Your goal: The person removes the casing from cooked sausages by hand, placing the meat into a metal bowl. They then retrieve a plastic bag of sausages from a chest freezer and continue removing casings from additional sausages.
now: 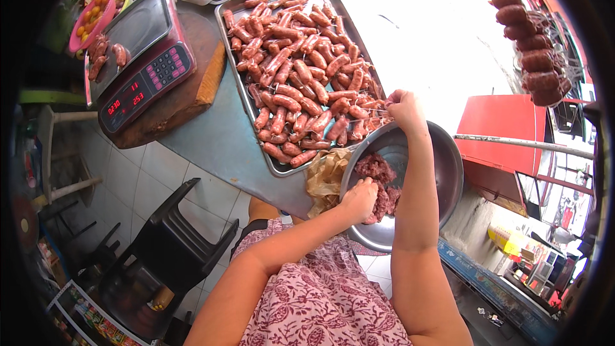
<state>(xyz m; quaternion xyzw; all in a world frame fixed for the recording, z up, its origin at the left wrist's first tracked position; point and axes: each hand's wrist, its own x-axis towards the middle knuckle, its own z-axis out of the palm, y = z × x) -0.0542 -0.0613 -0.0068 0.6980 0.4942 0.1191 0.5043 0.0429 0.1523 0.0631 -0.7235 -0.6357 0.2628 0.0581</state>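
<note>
While the left hand (360,197) digs closed fingers into minced meat (378,182) in the near metal bowl (448,173), the right hand (403,106) pinches string at the sausage tray (256,129), so tying looks underway and steady tension seems needed next.

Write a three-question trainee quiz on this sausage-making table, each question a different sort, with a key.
1. True or false: the left hand rests on the red minced meat in the round metal bowl.
2. What fills the rectangular metal tray? A) potatoes B) reddish sausage links C) oranges
3. Which device stands on the round wooden chopping block?

Key: 1 true; 2 B; 3 the red digital weighing scale.
</note>
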